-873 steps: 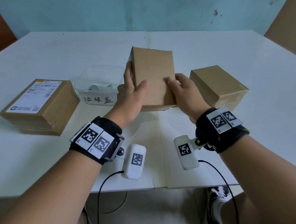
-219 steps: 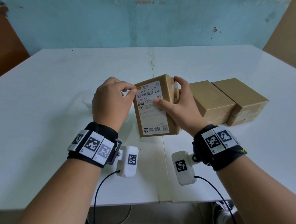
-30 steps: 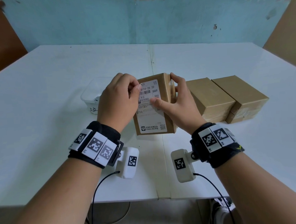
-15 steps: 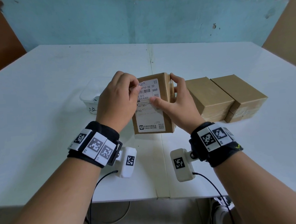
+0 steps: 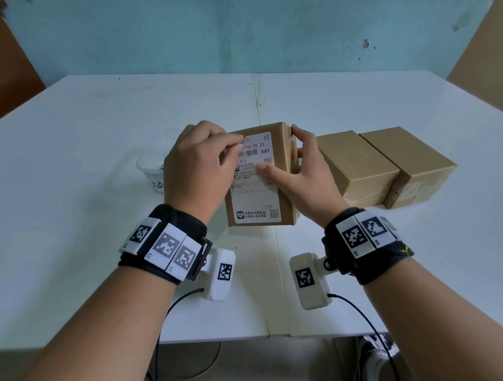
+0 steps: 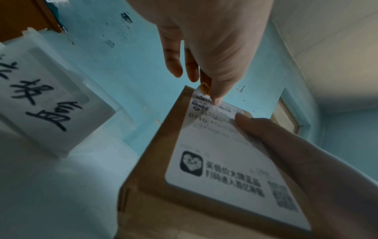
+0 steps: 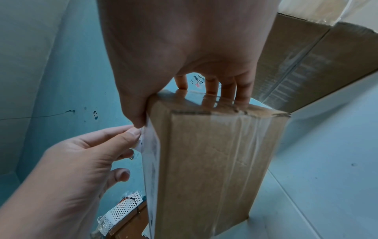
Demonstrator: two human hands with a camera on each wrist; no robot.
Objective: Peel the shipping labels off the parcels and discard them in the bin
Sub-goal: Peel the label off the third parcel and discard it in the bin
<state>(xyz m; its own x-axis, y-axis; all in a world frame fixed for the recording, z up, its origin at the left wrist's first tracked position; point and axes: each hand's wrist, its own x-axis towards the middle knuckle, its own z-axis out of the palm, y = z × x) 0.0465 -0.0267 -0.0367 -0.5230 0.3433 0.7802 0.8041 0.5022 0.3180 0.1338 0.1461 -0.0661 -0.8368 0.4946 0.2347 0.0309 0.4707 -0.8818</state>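
Note:
A brown parcel (image 5: 283, 170) stands tilted up on the white table (image 5: 68, 201) at the centre. A white shipping label (image 5: 257, 201) covers its front face. My left hand (image 5: 237, 147) pinches the label's upper left corner, which is lifted off the cardboard, as the left wrist view shows at the label (image 6: 225, 153). My right hand (image 5: 298, 158) grips the parcel's top right edge, its thumb pressing on the label. In the right wrist view the fingers (image 7: 225, 87) wrap over the taped top of the parcel (image 7: 214, 161).
A clear plastic bin (image 5: 150, 167) with handwritten characters sits just left of my left hand, also seen as the bin (image 6: 51, 100). Two bare brown boxes (image 5: 357, 163) (image 5: 407, 157) lie side by side to the right of the parcel. A blue wall stands behind the table.
Over the last second my left fingers have worked the label's top left corner a little further off. The parcel stays upright in my right hand. Earlier, a second bare box joined the right side.

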